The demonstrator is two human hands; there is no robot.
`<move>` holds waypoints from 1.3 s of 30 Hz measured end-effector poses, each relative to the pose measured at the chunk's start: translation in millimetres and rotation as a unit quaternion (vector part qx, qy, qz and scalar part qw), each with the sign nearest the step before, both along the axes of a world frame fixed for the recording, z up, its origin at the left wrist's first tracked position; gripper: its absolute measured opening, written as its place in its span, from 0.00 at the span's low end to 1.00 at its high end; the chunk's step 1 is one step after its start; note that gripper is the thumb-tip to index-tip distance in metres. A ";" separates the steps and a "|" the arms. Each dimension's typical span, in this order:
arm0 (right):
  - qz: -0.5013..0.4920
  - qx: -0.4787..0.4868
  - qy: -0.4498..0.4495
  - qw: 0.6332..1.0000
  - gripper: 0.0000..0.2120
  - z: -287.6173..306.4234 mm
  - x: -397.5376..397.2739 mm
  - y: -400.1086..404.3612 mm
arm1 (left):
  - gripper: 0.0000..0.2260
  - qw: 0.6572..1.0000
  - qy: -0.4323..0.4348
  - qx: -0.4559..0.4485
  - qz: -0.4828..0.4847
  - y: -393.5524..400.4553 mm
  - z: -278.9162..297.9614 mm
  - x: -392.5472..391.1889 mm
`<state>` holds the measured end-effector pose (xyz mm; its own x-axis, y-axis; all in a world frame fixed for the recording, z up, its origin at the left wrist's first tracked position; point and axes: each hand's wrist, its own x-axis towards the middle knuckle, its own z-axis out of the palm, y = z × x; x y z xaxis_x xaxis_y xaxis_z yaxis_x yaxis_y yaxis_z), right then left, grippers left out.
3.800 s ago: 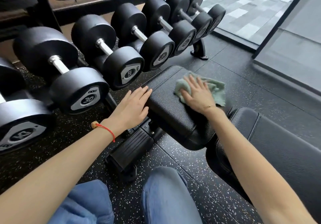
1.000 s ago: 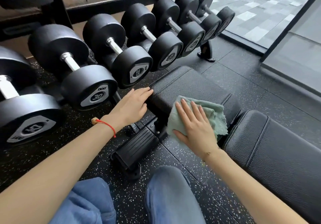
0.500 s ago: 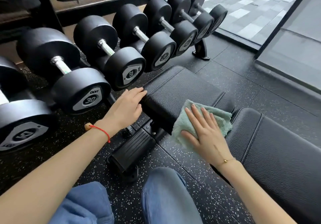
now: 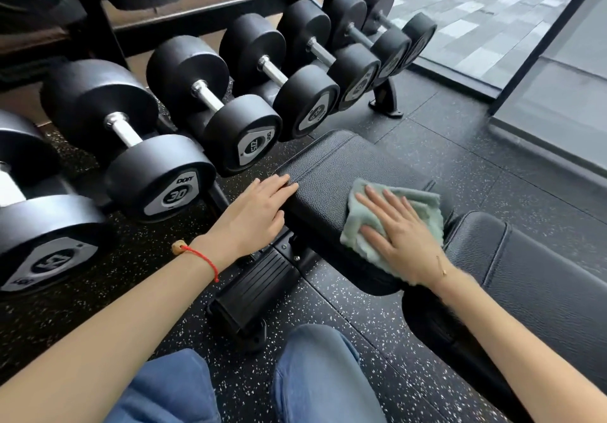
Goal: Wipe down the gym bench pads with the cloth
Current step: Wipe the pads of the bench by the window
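Observation:
A black padded seat pad (image 4: 341, 173) of a gym bench lies in the middle of the view, and the longer back pad (image 4: 525, 278) runs off to the right. A pale green cloth (image 4: 417, 202) lies on the seat pad's near right part. My right hand (image 4: 400, 235) presses flat on the cloth with straight, spread fingers. My left hand (image 4: 253, 216) rests on the seat pad's left edge, fingers straight along the rim.
A rack of several black dumbbells (image 4: 184, 127) stands close on the left, its foot (image 4: 386, 107) just beyond the seat pad. The bench's black base frame (image 4: 256, 288) sits on the speckled rubber floor in front of my knees (image 4: 315, 367). A glass wall (image 4: 542, 78) runs along the right.
My right hand has slid the cloth from the seat pad's near side face up onto its top right part. The left hand has stayed on the pad's left edge.

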<state>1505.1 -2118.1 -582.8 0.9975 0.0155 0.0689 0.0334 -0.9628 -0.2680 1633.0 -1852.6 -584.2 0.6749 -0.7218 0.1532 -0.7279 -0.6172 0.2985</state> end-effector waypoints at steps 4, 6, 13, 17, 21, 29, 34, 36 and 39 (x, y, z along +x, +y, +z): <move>-0.069 -0.010 0.032 0.997 0.29 7.2 107.6 4.2 | 0.26 1.000 0.027 -0.005 -0.001 -3.2 0.4 -2.6; -0.024 -0.006 0.025 0.999 0.27 9.1 135.8 38.0 | 0.25 0.999 0.033 -0.014 0.000 -2.8 2.0 -3.2; 0.052 -0.006 0.006 0.999 0.26 1.6 132.1 25.5 | 0.27 0.999 0.040 -0.004 -0.016 4.4 -1.8 -0.3; -0.062 -0.029 0.033 0.997 0.29 3.0 164.3 -4.7 | 0.28 0.999 0.048 0.005 -0.007 3.5 0.4 -2.7; -0.043 -0.015 0.022 0.999 0.29 2.5 99.4 -7.5 | 0.29 0.999 0.036 0.014 -0.011 4.1 0.2 -3.9; -0.111 -0.037 0.050 0.992 0.29 2.9 75.8 -54.6 | 0.26 0.999 0.036 0.006 -0.002 1.5 0.9 -2.9; -0.112 -0.013 0.039 0.993 0.28 9.4 76.9 -39.9 | 0.27 0.999 0.050 0.007 0.000 0.4 1.7 -5.4; -0.036 -0.007 0.021 0.999 0.29 8.7 32.0 -14.3 | 0.26 0.999 0.053 -0.003 -0.001 1.6 3.1 -3.7; 0.044 0.001 0.019 0.999 0.28 2.3 -20.4 9.2 | 0.26 0.998 0.058 -0.019 0.000 1.4 4.8 -3.1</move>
